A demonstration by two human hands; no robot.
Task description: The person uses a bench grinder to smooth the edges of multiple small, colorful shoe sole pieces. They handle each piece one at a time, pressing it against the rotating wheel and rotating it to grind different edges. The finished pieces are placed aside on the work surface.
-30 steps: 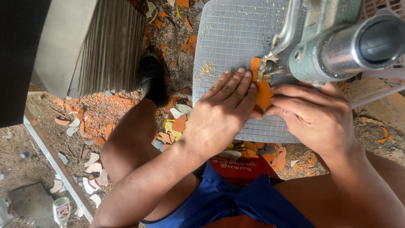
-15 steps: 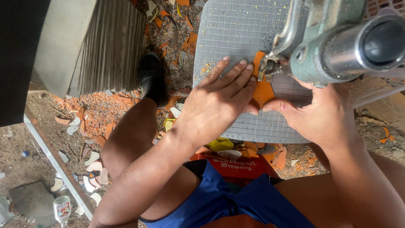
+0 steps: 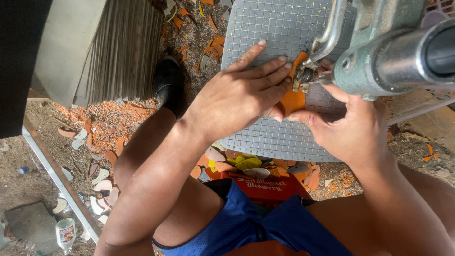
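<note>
A flat orange piece (image 3: 293, 99) lies on a grey gridded work plate (image 3: 265, 28), under the tip of a green metal machine (image 3: 379, 57). My left hand (image 3: 237, 97) lies flat on the plate with its fingers pressing the piece from the left. My right hand (image 3: 350, 125) pinches the piece's lower right edge between thumb and fingers. The machine's small blade or nozzle (image 3: 305, 73) sits right above the piece's upper part, which is partly hidden by my fingers.
Orange and white shards litter the dirt floor (image 3: 102, 128) to the left. A red crate (image 3: 265, 187) with shaped pieces sits below the plate, between my knees. A black shoe (image 3: 169, 83), a ribbed grey block (image 3: 113, 52), a metal rail (image 3: 57, 175) and a small bottle (image 3: 65, 233) lie left.
Both hands have shifted slightly up the plate with the orange piece, feeding it under the machine's tip. My left fingers have spread out more.
</note>
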